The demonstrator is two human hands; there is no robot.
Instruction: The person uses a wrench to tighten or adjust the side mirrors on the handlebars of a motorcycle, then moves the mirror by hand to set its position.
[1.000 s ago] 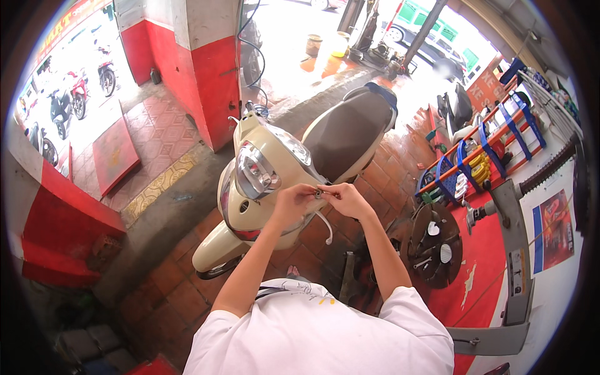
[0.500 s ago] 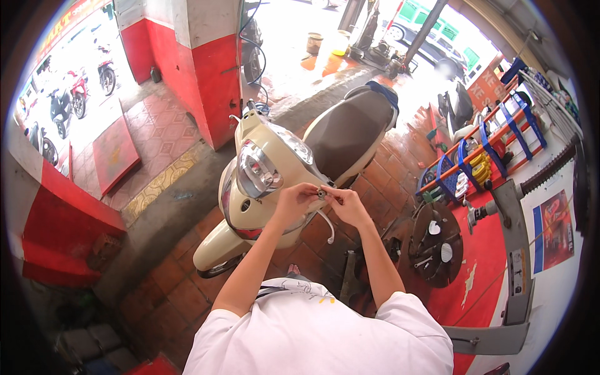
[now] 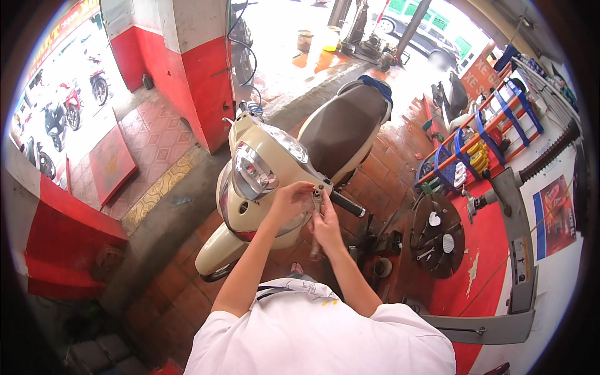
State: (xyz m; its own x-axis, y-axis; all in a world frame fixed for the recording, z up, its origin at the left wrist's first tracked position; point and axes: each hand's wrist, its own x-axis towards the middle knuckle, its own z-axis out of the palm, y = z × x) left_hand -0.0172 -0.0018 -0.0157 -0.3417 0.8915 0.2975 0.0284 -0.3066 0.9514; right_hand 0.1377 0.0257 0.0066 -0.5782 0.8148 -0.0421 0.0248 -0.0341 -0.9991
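Observation:
In front of me stands a cream scooter (image 3: pixel 250 209) with a brown seat (image 3: pixel 347 128). Over the right side of its front, my right hand (image 3: pixel 326 226) is closed round a metal ratchet wrench (image 3: pixel 317 199), its head up and its handle pointing down toward me. My left hand (image 3: pixel 292 201) is closed at the wrench head, thumb and fingers pinching there. Any small part between those fingertips is too small to make out. Just beyond my right hand, the scooter's black handlebar grip (image 3: pixel 347 204) sticks out to the right.
On the right, a round dark tray (image 3: pixel 437 262) bears a spanner and pale pieces. A grey metal machine arm (image 3: pixel 522 256) stands beside it. Behind is an orange-and-blue rack (image 3: pixel 478 147). A red-and-white pillar (image 3: pixel 203 81) rises beyond the scooter.
Both hands were pinching a small metal piece together; now my right hand has lowered and grips the ratchet wrench. My left hand stays near the same spot. The view has shifted slightly.

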